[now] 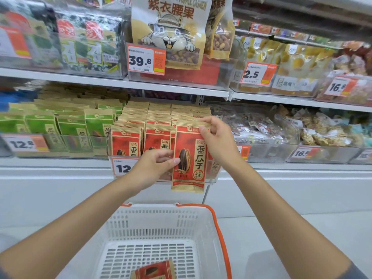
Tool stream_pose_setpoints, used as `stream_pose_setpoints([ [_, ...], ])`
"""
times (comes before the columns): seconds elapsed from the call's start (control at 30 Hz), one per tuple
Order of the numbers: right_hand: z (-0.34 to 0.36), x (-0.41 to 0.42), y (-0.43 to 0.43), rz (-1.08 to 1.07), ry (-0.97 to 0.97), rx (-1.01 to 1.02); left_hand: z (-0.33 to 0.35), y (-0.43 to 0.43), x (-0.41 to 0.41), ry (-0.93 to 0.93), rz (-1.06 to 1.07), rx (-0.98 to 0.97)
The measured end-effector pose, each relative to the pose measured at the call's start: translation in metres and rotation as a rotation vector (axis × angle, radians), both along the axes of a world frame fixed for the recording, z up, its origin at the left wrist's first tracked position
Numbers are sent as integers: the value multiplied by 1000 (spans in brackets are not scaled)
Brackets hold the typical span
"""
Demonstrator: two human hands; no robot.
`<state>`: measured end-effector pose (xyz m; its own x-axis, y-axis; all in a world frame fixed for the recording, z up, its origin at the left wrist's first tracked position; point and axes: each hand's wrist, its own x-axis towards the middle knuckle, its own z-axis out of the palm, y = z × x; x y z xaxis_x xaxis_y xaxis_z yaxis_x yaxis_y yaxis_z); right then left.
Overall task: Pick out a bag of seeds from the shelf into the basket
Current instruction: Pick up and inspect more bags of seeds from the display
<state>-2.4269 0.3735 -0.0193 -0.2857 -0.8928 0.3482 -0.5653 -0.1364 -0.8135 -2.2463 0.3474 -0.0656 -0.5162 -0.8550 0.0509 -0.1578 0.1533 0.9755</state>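
One seed bag (190, 168), upright with its long axis vertical, is pinched at the top by the right hand (218, 141) and at its left edge by the left hand (153, 168). Below the fingers, the basket (220, 228) holds another bag (155, 271).

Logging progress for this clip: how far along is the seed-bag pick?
Done: one red bag already lies in the basket. In hand: left hand and right hand pinch another red seed bag, raised before the shelf. Left: lower it into the basket.

Red seed bag (189, 158) upright, fwd of shelf (60, 164), above white basket (161, 224).
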Motion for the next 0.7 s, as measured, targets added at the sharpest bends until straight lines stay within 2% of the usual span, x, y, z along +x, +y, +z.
stream_pose_setpoints([
  [0.2, 10, -7, 10, 68, -102, 34, -3, -5, 0, 22, 11, 1],
  [0.3, 6, -7, 12, 74, -117, 47, -1, -7, 0, 143, 113, 29],
  [0.43, -1, 6, 17, 193, 48, 153, 9, -10, 1, 342, 262, 31],
  [0.53, -12, 16, 18, 223, 216, 185, 13, -8, 1, 378, 291, 6],
  [0.6, -13, 17, 17, 209, 241, 192, 12, -7, 2, 356, 299, -9],
  [0.7, -9, 11, 13, 249, 158, 270, 13, -8, 4, 346, 321, -12],
])
